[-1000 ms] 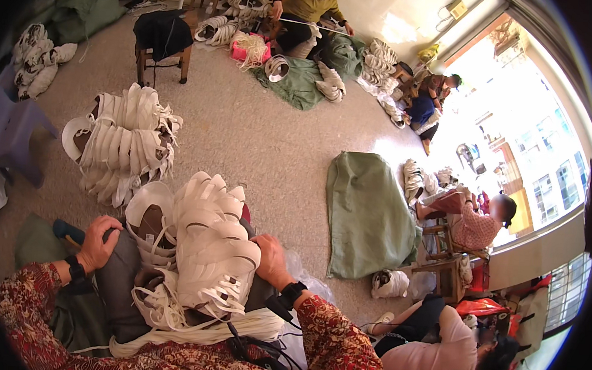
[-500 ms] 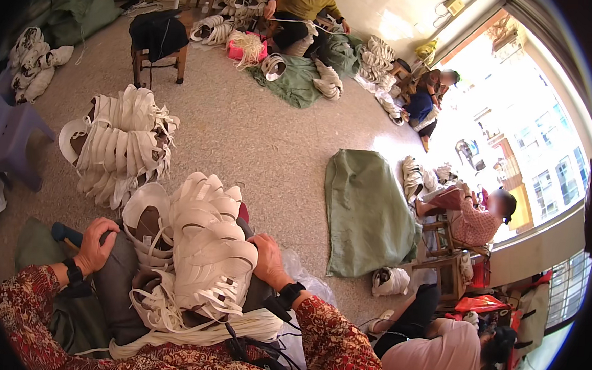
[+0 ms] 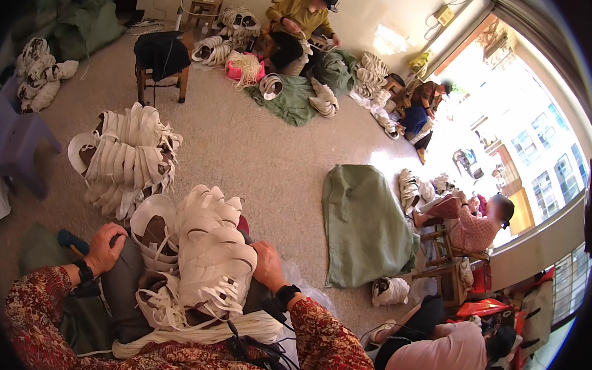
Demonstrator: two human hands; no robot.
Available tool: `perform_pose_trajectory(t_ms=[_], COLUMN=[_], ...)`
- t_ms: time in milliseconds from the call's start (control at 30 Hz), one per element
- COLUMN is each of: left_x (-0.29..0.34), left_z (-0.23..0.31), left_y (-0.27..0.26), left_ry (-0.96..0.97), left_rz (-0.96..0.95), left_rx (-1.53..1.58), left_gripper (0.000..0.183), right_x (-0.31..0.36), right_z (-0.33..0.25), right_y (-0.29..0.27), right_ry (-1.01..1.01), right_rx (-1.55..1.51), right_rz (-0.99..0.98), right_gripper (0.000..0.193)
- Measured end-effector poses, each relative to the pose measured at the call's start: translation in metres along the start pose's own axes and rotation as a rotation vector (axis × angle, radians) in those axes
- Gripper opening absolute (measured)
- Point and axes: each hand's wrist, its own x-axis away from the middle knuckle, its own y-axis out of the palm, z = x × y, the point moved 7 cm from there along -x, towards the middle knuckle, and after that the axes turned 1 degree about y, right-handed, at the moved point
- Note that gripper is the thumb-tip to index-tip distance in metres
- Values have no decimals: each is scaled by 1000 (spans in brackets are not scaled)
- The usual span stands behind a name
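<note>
On my lap lies a stack of white shoe uppers with loose straps and laces. Beside its left edge, another white upper shows its brown lining. My left hand rests on my grey-trousered left knee, thumb and fingers apart, holding nothing I can see. Against the right side of the stack, over my right leg, lies my right hand; it looks open, its fingertips partly hidden. A bundle of white laces lies across my lap below the stack.
Another pile of white uppers stands ahead on the floor. A green cloth sack lies to the right. Left are a purple plastic stool and a blue-handled tool. Several people sit working around the room, one in pink close by.
The view has tilted slightly, so most things sit lower in the picture. My hands stay beside the stack. The far person in the yellow top has drawn a hand inward.
</note>
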Motion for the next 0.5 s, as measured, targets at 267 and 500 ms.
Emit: perform_pose_trajectory(t_ms=[267, 500], left_x=[1, -4], left_z=[1, 4], left_y=[2, 2], left_ry=[13, 13], left_rz=[12, -24], left_rx=[-10, -5], left_gripper=[15, 13], right_x=[1, 3], right_z=[-9, 1], right_y=[-6, -2], right_ry=[-19, 73], right_rx=[29, -26], right_rz=[-16, -45], right_gripper=[19, 25])
